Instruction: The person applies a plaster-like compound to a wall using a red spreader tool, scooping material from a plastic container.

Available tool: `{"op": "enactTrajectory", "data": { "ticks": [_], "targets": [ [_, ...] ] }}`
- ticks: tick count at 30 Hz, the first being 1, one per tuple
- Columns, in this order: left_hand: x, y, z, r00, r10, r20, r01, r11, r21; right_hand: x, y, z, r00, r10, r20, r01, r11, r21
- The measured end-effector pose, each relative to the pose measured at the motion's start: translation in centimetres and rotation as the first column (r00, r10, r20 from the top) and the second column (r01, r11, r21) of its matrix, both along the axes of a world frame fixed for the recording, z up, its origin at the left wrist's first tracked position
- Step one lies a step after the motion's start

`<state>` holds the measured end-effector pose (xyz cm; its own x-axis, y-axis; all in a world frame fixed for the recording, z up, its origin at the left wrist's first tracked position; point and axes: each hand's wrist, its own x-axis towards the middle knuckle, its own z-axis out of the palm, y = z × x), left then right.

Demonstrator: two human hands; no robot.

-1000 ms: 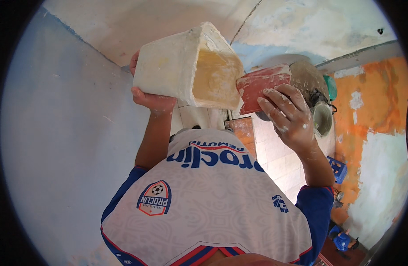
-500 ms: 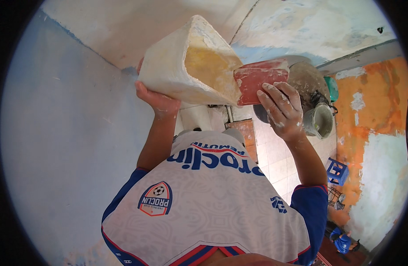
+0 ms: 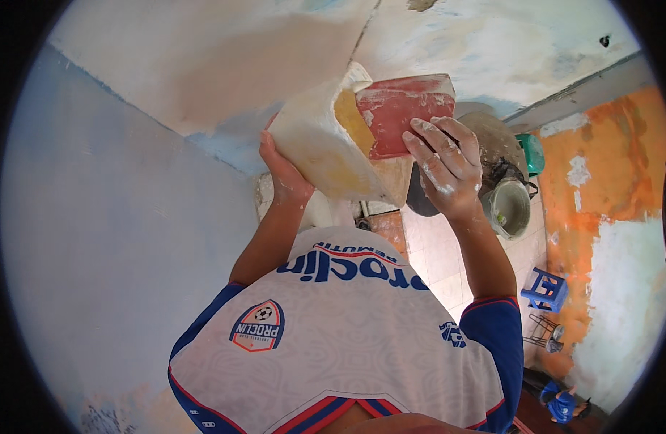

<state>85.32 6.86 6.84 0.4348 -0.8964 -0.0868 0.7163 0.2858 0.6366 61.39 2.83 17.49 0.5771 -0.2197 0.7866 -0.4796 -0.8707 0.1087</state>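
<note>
My left hand point(image 3: 286, 173) grips a white plastic container point(image 3: 311, 141) with an angular open mouth, from its left underside. The container is tilted, its mouth facing right, and its inner wall point(image 3: 353, 123) is stained yellow. Closed on a flat red putty spreader point(image 3: 398, 112), my right hand point(image 3: 448, 166) has fingers smeared with white paste; the thumb is hidden. The spreader's left edge overlaps the container's mouth. Whitish paste point(image 3: 358, 76) shows at the rim near the spreader's upper left corner. Whether the spreader touches the rim I cannot tell.
A patchy whitish wall point(image 3: 275, 50) rises ahead, and a bluish wall point(image 3: 116, 217) at left. Beyond my right hand stand a grey bucket point(image 3: 508, 210) and a green container point(image 3: 532, 153). A blue stool point(image 3: 545, 291) and a person in blue point(image 3: 558, 403) are farther right.
The container has turned, showing less of its inside, and its lower corner has dropped. The spreader has shifted up and left across the mouth. Paste now shows near its upper left corner.
</note>
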Motion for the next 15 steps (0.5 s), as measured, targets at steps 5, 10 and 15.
{"op": "enactTrajectory", "data": {
  "ticks": [5,10,15],
  "targets": [
    [-3.6,-1.6,0.1,0.998,-0.049,-0.047,0.050,0.999,0.020,-3.8,-1.0,0.9,0.993,-0.051,0.108,0.052,0.999,-0.006],
    [-6.3,-2.8,0.5,0.987,-0.134,-0.093,0.143,0.984,0.105,-8.8,-0.1,-0.3,0.956,-0.138,0.258,0.132,0.990,0.041],
    [-9.0,-3.3,-0.7,0.952,-0.194,-0.235,0.226,0.967,0.118,-11.3,-1.3,-1.8,0.888,-0.038,0.459,-0.008,0.995,0.099]
  ]
}}
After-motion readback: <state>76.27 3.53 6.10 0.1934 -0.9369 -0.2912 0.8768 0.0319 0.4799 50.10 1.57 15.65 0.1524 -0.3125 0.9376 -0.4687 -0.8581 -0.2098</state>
